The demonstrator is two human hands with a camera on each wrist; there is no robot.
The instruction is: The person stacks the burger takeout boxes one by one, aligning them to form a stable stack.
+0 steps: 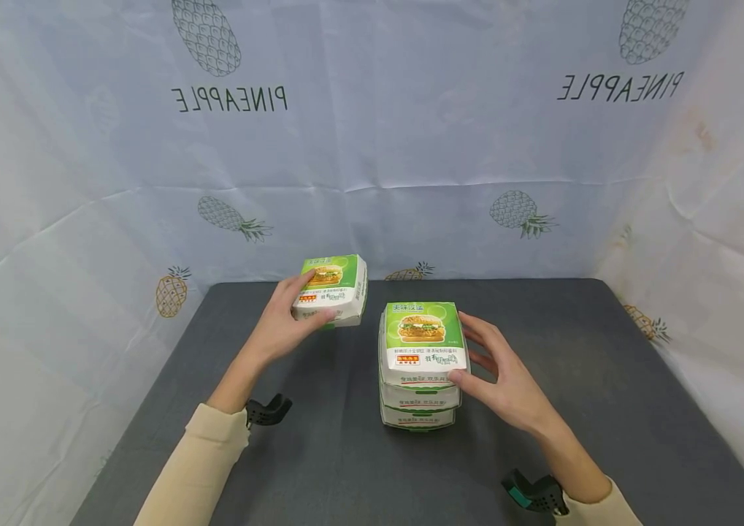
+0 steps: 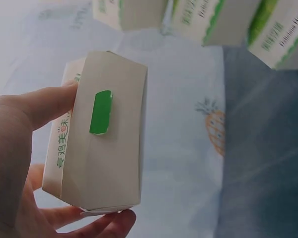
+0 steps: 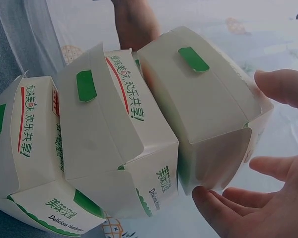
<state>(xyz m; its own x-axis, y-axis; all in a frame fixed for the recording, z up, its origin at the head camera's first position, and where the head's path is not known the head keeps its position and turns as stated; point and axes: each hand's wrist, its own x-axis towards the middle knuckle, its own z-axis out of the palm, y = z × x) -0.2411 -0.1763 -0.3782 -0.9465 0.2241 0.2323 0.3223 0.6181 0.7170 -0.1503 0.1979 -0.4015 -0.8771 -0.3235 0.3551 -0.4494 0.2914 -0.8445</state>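
Note:
In the head view my left hand [image 1: 282, 319] holds a green and white burger box [image 1: 335, 281] off the table, left of a stack. Its thumb lies along the box's near side, and in the left wrist view other fingers [image 2: 121, 223] reach round its end. The stack's top burger box [image 1: 420, 343] has a burger picture on its lid; two more boxes [image 1: 419, 418] sit under it. My right hand [image 1: 503, 372] is at the stack's right side, thumb by the top box's near corner. In the right wrist view its spread fingertips [image 3: 201, 193] meet the box's edge.
The dark tabletop [image 1: 598, 372] lies under the stack. Behind it hangs a pale cloth [image 1: 372, 146] printed with pineapples, and more of the cloth stands at both sides. A black band [image 1: 268, 410] is on the left wrist, another band [image 1: 536, 493] on the right.

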